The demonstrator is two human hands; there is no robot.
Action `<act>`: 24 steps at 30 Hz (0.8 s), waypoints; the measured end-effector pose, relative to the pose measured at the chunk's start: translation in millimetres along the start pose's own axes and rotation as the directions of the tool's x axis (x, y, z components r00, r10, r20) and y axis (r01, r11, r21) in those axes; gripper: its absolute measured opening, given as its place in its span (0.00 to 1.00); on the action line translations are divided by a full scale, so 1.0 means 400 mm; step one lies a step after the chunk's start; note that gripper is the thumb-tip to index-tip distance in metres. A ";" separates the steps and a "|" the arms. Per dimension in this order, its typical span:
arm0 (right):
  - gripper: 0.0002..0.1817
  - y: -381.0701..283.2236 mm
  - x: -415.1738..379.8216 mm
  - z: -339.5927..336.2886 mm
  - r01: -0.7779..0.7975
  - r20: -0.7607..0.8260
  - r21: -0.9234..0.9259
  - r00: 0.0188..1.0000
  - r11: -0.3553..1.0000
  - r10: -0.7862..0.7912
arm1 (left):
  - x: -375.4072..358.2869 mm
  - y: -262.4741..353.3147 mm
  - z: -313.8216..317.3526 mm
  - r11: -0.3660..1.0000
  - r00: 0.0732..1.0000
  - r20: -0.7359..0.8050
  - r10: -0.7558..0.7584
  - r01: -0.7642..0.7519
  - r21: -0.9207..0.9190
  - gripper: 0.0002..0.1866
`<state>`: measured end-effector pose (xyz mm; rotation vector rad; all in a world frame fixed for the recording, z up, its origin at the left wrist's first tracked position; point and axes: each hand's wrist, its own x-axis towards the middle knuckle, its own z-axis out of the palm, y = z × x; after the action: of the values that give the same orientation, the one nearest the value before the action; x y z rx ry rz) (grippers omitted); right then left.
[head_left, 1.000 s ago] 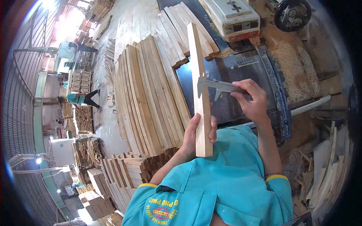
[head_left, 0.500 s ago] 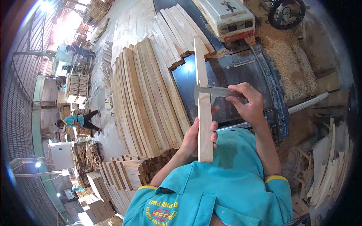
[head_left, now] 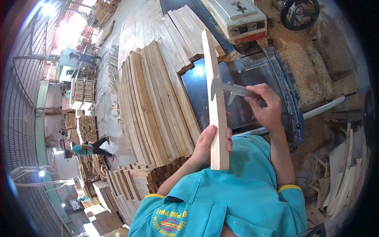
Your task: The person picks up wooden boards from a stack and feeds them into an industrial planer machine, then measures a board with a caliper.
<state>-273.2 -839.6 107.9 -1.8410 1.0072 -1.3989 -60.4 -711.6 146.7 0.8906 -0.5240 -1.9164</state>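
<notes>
A squared wooden bar (head_left: pixel 218 118) stretches away from my chest over the dark machine table (head_left: pixel 244 79). My left hand (head_left: pixel 205 144) is closed around the bar near its close end, the thumb lying along the left side. From the right, my right hand (head_left: pixel 266 104) pinches the end of a metal vernier caliper (head_left: pixel 235 90). The caliper's jaws are apart; one overlaps the bar's upper face about midway along it, and the sliding jaw shows to the right of the bar.
Long planks (head_left: pixel 154 102) are stacked left of the bar, with shorter ones (head_left: pixel 193 33) beyond. A cream machine housing (head_left: pixel 239 19) and black handwheel (head_left: pixel 299 14) stand beside sawdust (head_left: pixel 302 67). Offcuts (head_left: pixel 347 170) pile at right. Another person (head_left: pixel 85 149) walks on the floor at left.
The caliper has tilted and its jaws have spread, shifting right with my right hand. The bar has turned slightly in my left hand. The person at left has moved down the view.
</notes>
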 end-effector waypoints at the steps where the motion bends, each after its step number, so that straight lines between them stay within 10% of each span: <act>1: 0.19 -0.003 0.007 -0.006 0.006 -0.014 -0.011 1.000 1.000 -0.007 | 0.001 -0.001 0.003 0.996 0.998 -0.056 0.021 -0.016 0.092 0.37; 8: 0.19 -0.031 0.041 -0.030 0.000 0.070 -0.014 0.998 1.000 0.001 | 0.003 -0.007 0.027 0.923 0.975 -0.183 0.127 -0.049 0.381 0.36; 24: 0.18 -0.057 0.049 -0.018 0.074 0.256 -0.052 0.965 0.996 -0.059 | -0.024 -0.082 -0.042 0.926 0.962 -0.128 0.243 -0.191 0.325 0.35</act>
<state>-272.4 -844.4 138.3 -2.0548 0.8727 -1.1422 -63.2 -687.5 117.5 1.1321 -0.8040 -1.5658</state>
